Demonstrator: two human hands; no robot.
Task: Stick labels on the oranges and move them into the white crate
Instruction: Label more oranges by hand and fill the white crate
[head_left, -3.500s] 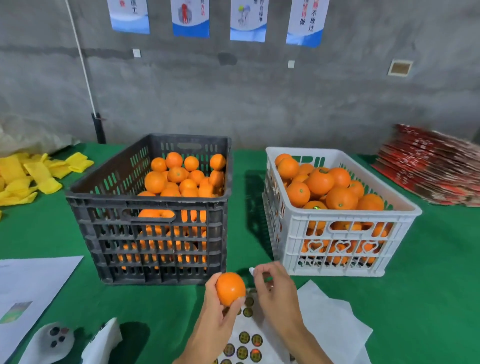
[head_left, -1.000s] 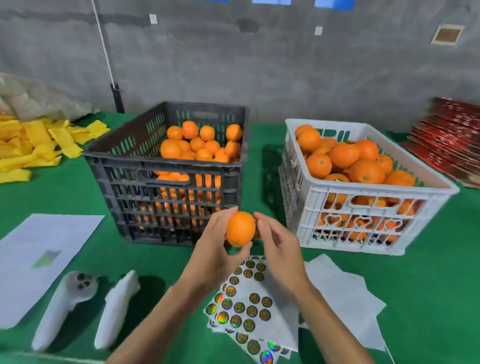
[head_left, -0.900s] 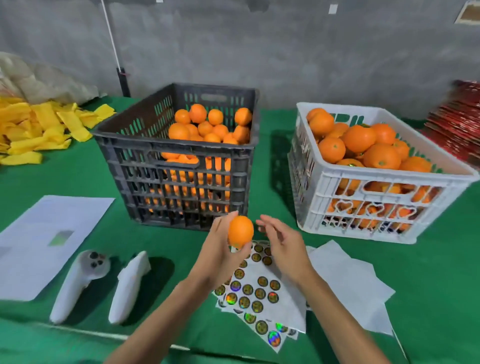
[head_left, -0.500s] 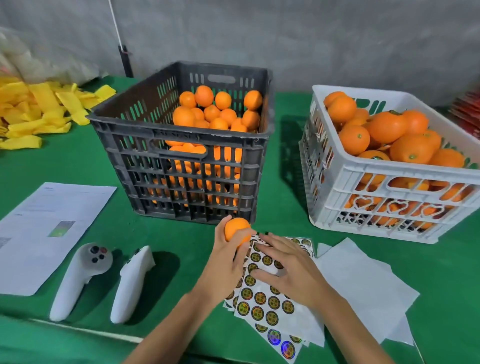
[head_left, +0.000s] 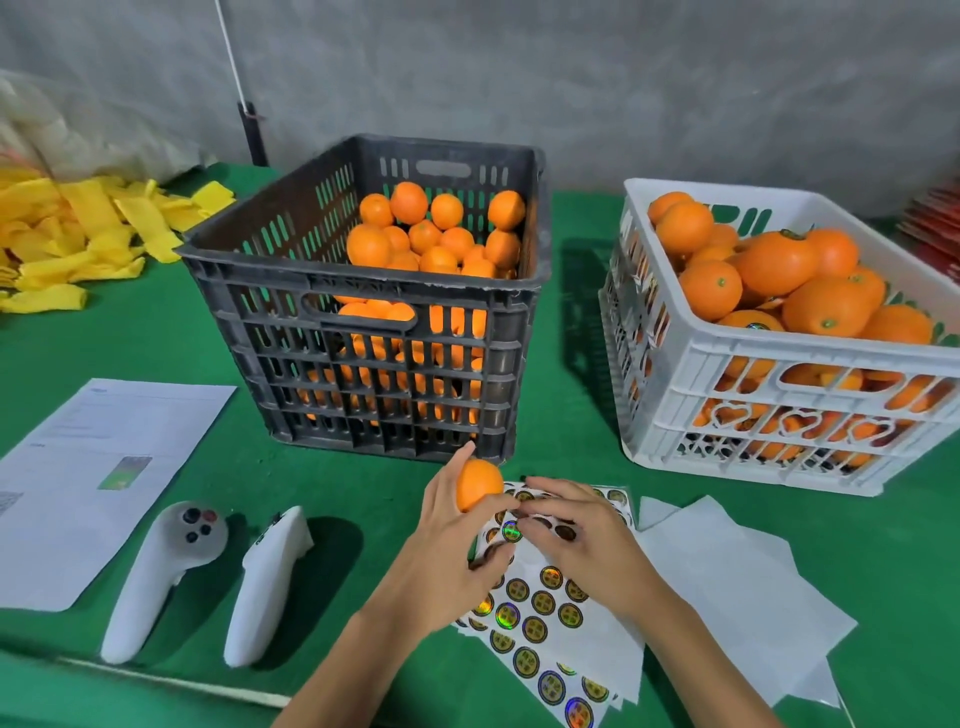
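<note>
Gripping one orange (head_left: 477, 491) in the left hand (head_left: 451, 551), fingers and thumb curled round the fruit, just above the near edge of the label sheet (head_left: 540, 603). Held low over the green tabletop (head_left: 363, 483), directly in front of the near right corner of the black crate (head_left: 363, 332). Right hand (head_left: 576, 540) lying on the label sheet just beside the orange, fingers bent down onto the round stickers; cannot tell whether a sticker is pinched or only touched. Both hands close together, nearly touching at the fingertips.

Label sheet flat on the tabletop, rows of round gold and holographic stickers visible at its near end, partly covered by both hands. White backing papers (head_left: 727, 587) spread under and to the right of the sheet.

Black crate part filled with oranges, heaped toward its far right side. White crate (head_left: 779, 415) to the right, apart from the black crate, filled with oranges nearly to the rim; a sticker visible on at least one.

Two white controllers (head_left: 208, 577) lying side by side left of the hands. Printed paper (head_left: 98, 478) at far left. Yellow foam sleeves (head_left: 78, 234) piled at the far left of the tabletop.
</note>
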